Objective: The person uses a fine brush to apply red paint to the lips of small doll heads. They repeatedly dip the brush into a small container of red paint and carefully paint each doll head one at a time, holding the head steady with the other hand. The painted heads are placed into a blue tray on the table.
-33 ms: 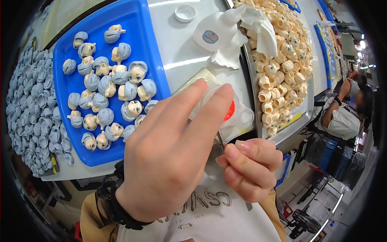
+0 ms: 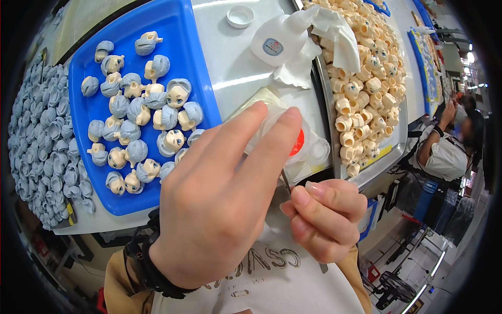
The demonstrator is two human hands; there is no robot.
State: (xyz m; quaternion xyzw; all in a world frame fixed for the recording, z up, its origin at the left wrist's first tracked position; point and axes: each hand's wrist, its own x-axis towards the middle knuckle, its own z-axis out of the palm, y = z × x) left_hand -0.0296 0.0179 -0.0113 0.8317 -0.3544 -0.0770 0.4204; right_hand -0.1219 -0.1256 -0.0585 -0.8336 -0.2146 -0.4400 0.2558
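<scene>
My left hand (image 2: 214,193) is closed, back upward, with its first two fingers reaching forward. Whatever it grips lies hidden beneath the palm and fingers. A thin metal tool (image 2: 286,179) is pinched between the thumb and fingers of my right hand (image 2: 328,217); its tip goes out of sight behind the left fingers. What looks like the tool's other end shows below the right hand. Just beyond the left fingertips stands a translucent plastic container (image 2: 317,150), partly covered by the hand, and a red round part (image 2: 297,143) shows beside the fingers.
On the left, a blue tray (image 2: 209,99) holds several doll heads (image 2: 137,111) with grey-blue hair. Loose hair pieces (image 2: 47,131) lie farther left. A metal tray (image 2: 327,89) of face pieces (image 2: 374,89) stands right. A white bottle (image 2: 280,39), cloth (image 2: 342,44) and round lid (image 2: 240,17) are behind.
</scene>
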